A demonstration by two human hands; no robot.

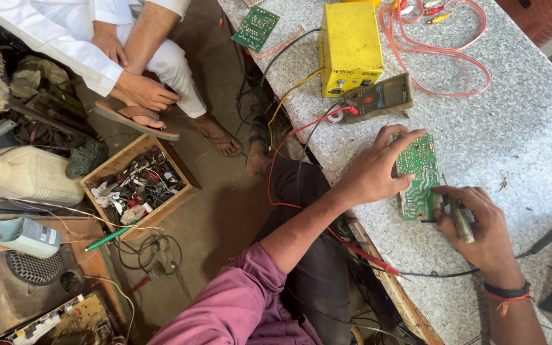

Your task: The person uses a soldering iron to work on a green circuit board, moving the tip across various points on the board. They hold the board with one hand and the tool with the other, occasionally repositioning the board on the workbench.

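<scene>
Left hand (378, 169) pinches the light, stiff, fragile circuit board (418, 179) at its nine o'clock edge; right hand (477, 227) clasps a soldering iron (461, 220) at four o'clock

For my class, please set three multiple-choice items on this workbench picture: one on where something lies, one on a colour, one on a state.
1. Where does the multimeter lie?
A. just in front of the yellow box
B. in the wooden crate
C. on the floor

2. What colour is the circuit board between the hands?
A. blue
B. green
C. white

3. What is the right hand doing?
A. resting flat and empty
B. gripping a slim tool
C. holding a cup

Answers:
1 A, it sits on the speckled benchtop touching that box's front.
2 B, its face is green under the left hand.
3 B, fingers wrap the tool beside the board.
</scene>
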